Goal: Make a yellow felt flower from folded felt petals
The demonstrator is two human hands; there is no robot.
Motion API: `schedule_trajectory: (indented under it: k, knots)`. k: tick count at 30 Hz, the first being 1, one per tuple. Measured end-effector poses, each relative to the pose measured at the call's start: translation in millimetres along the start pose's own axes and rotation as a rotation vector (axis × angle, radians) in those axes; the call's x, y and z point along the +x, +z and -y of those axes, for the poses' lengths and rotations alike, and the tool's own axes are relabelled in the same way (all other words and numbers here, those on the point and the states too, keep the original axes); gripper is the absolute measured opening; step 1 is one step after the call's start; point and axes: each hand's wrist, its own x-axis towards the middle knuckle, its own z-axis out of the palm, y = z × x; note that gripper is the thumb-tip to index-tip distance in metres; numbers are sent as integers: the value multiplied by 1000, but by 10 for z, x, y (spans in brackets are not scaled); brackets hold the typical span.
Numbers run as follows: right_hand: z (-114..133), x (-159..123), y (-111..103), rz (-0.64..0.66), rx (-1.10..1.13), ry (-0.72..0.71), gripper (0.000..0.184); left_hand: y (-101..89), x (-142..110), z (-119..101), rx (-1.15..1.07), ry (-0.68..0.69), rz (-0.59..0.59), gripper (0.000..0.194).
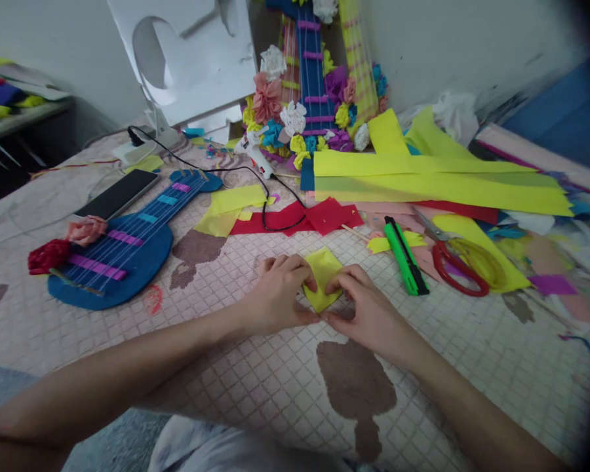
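Between both hands, just above the patterned tablecloth, is a small square of yellow crepe paper [324,269], turned corner up. My left hand [281,292] pinches its left side, thumb and fingers curled in. My right hand [366,305] has its fingers closed on the right side of the same paper. Both thumbs come close together at its lower corner. A green box cutter [404,255] lies right of my right hand, and red-handled scissors [459,269] lie beyond it. Behind the paper is a strip of red crepe paper [295,217].
A blue toy guitar [147,242] with paper roses lies left, beside a black phone [118,195]. A white glue gun [254,154] trails a black cord behind. Yellow crepe strips [423,177] and scraps cover the right. A flower-decorated guitar [316,78] leans at the back.
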Motion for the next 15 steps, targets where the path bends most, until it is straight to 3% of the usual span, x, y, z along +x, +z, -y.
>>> schedule_trajectory:
  k: [6, 12, 15]
  knots:
    - [52, 7, 71, -75, -50, 34, 5, -16, 4, 14, 0, -6, 7, 38]
    - [63, -2, 161, -119, -167, 40, 13, -24, 41, 90, -115, -5, -44, 3]
    - [59, -2, 155, -107, -155, 50, 13, -15, 59, 155, -160, -25, -110, 14]
